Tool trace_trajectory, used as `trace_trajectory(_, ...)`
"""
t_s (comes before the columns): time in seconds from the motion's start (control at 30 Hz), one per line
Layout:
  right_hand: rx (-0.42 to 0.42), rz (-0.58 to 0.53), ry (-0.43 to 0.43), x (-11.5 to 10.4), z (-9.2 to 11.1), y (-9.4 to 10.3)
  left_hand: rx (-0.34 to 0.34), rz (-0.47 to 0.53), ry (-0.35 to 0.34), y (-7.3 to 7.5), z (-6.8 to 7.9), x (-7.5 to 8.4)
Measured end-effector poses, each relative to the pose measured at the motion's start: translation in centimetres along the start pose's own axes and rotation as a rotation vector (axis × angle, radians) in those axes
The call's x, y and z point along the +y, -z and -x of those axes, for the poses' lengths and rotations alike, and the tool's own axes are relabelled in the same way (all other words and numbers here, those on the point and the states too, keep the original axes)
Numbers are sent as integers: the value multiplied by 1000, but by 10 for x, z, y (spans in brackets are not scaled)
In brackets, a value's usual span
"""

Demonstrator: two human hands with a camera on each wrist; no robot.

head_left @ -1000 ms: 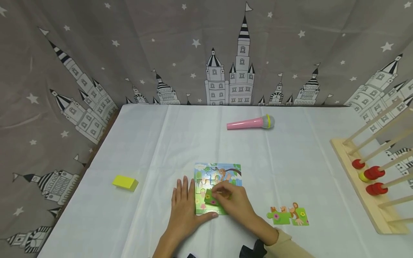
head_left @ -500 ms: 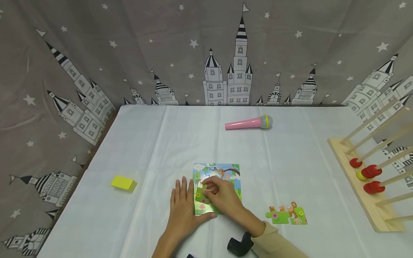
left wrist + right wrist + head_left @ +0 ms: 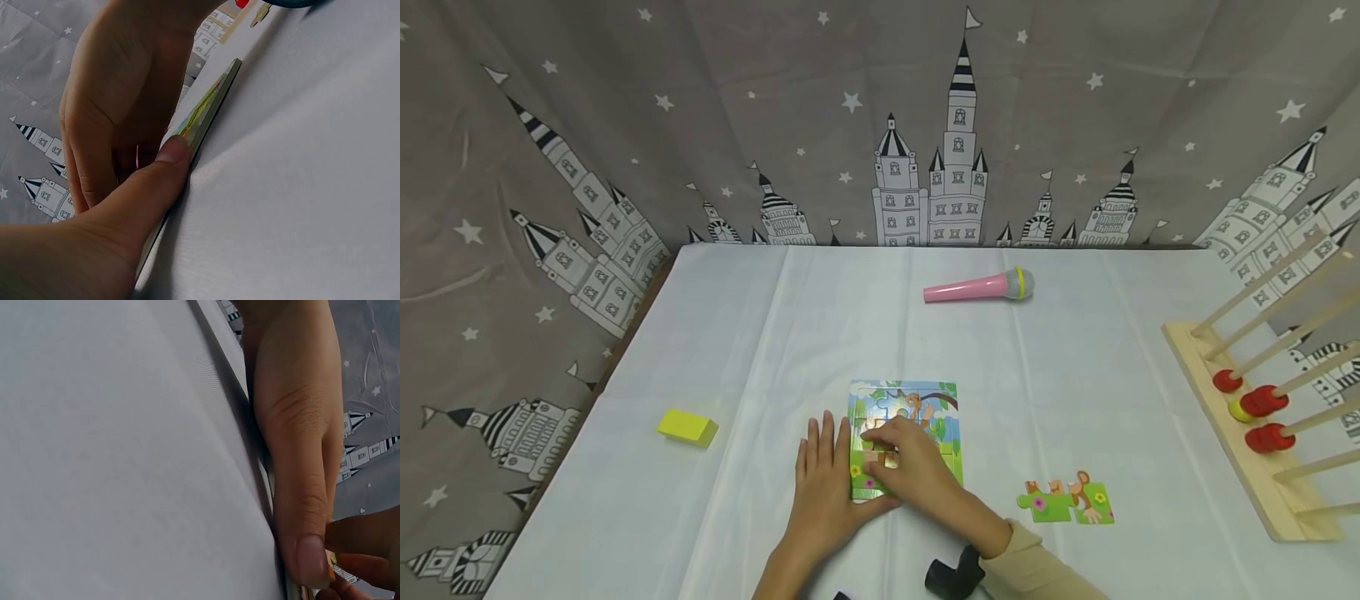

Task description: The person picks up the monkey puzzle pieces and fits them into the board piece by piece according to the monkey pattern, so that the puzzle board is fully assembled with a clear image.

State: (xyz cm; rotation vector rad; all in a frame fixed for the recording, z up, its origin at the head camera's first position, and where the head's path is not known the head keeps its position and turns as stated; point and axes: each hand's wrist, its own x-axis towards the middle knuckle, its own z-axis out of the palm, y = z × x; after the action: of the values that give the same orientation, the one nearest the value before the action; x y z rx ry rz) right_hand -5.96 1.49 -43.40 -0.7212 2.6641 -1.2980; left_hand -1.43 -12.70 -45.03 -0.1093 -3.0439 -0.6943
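A jigsaw puzzle board (image 3: 947, 400) with a monkey and greenery lies on the white table. My left hand (image 3: 831, 483) lies flat along its left side, fingers straight. In the left wrist view the left thumb (image 3: 150, 187) presses against the board's near edge. Over the board, my right hand (image 3: 917, 467) pinches a green puzzle piece (image 3: 859, 478) with flowers at the lower left corner. The right thumb (image 3: 309, 550) reaches down to the board in the right wrist view, hiding most of the piece there.
Two loose puzzle pieces (image 3: 1052, 507) lie right of the board. A yellow block (image 3: 688, 427) sits to the left, and a pink toy microphone (image 3: 970, 288) lies farther back. At the right edge stands a wooden peg rack (image 3: 1247, 458) with red and yellow beads.
My right hand has carried the green piece leftward and down from the board's middle into its lower left corner. The left hand has stayed in place.
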Motion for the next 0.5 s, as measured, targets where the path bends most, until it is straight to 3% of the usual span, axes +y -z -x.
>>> trace_trajectory(0.5,-46,313,70,-2,7,0,-42,23,1,3,0,0)
